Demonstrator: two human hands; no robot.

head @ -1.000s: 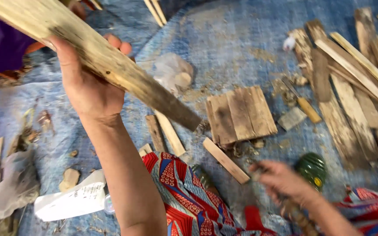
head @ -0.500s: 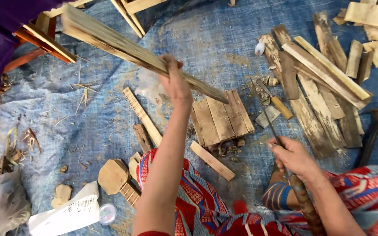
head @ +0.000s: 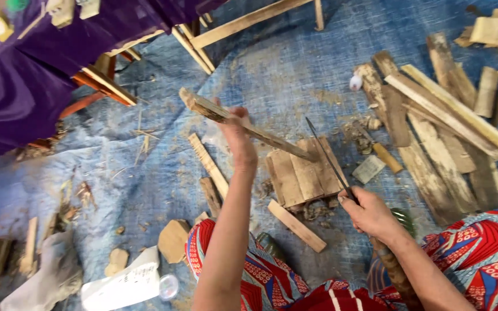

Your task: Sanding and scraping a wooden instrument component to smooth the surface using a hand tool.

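Both forearms are bare from elbow to wrist, with no sleeves, watch, bracelet or gloves showing on either. The left hand (head: 238,133), just above the middle of the frame, and the right hand (head: 369,212), at lower right of centre, carry no rings that can be made out. Along the bottom edge, from the centre to the lower right corner, the person's lap is covered by a patterned cloth garment (head: 479,247): bright red shapes set on pale blue and white, with small dotted and latticed motifs and darker blue bands running between them.
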